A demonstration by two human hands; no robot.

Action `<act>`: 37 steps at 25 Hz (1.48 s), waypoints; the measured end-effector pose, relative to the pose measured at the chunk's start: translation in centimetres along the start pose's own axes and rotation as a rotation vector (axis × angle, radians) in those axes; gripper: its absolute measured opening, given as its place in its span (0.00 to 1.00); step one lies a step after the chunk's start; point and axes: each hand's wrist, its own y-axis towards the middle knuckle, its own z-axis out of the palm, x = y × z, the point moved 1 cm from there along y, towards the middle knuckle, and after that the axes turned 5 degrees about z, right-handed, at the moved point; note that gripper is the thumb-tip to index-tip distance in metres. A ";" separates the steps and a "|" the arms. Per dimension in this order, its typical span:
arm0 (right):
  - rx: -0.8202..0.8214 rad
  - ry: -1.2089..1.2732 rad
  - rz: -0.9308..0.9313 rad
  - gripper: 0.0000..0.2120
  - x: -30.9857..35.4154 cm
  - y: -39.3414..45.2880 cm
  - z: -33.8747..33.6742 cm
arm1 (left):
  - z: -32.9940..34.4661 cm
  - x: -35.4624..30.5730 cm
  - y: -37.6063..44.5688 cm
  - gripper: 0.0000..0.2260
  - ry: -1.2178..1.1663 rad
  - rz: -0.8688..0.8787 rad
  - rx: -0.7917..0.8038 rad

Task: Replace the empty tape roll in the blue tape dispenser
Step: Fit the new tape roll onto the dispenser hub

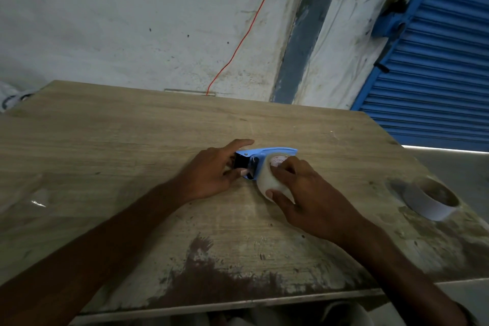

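The blue tape dispenser [267, 152] lies on its side near the middle of the wooden table [132, 140]. A full roll of clear tape [266, 180] sits on its hub, its core label facing up. My left hand [211, 174] grips the dispenser's black front end, index finger stretched over the blue frame. My right hand [304, 193] wraps the tape roll, thumb on its near edge and fingers over the core. An empty white cardboard tape core [428, 201] lies on the table at the right.
A red wire [246, 32] runs down the stained white wall behind the table. A blue roller shutter [436, 74] fills the right background. The table's near edge has a dark worn patch [211, 278].
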 end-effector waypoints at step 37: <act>0.029 0.508 -0.134 0.14 -3.1 1.3 0.4 | -1.6 -2.4 0.3 0.16 0.319 0.398 0.059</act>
